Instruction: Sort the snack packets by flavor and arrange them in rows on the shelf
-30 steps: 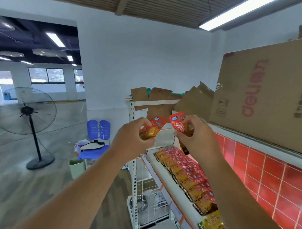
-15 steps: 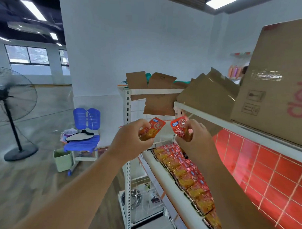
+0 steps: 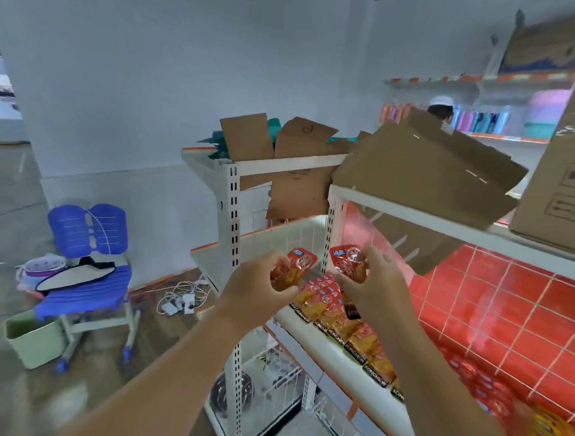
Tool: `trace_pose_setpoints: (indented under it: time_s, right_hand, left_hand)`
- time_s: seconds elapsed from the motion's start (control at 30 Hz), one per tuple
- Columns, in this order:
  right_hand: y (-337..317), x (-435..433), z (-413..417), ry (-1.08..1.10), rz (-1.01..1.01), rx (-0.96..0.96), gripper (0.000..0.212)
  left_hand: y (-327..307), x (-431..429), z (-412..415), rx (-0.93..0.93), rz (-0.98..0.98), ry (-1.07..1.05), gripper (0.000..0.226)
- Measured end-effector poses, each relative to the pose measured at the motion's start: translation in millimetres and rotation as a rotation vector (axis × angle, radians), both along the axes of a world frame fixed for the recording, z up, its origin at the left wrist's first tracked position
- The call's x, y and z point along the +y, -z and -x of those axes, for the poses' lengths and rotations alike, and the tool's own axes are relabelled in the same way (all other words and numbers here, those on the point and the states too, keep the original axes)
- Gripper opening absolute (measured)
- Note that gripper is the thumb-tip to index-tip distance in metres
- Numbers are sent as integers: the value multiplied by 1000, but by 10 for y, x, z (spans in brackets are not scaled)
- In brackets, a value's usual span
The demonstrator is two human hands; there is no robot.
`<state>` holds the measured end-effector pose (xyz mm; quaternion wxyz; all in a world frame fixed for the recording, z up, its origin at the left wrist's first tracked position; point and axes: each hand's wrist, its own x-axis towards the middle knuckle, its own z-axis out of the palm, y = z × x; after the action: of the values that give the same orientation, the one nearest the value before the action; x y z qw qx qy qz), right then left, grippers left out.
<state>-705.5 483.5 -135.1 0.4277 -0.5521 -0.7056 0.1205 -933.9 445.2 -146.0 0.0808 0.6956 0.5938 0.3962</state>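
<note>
My left hand grips a red snack packet in front of the white shelf. My right hand pinches a second red snack packet just to the right, the two packets a little apart. Below them a row of red and orange packets lies along the shelf board, running toward the lower right. Both held packets hover above the far end of that row.
Flattened cardboard and a large box sit on the shelf above. Red tiled backing lines the shelf. A blue chair, a green bin and loose cables stand on the floor at left. A person's head shows behind the boxes.
The view has swung right and down. Both hands have lowered with their packets toward the far end of the shelf row.
</note>
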Motion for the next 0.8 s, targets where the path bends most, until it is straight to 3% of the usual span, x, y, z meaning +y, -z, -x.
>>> trace_pose_setpoints:
  time_s: [0.13,0.57,0.8]
  right_hand:
    - [184,167,151,115,49,-56,60]
    - [1065,989,385,312,315,-99,57]
    - [1525,1549,539,296,484,-186,90]
  left_hand:
    - [194,297,126,-6,60,61,36]
    - [801,1399,219,30,159,129,49]
    - [1185,2069,160,63,283,143,55]
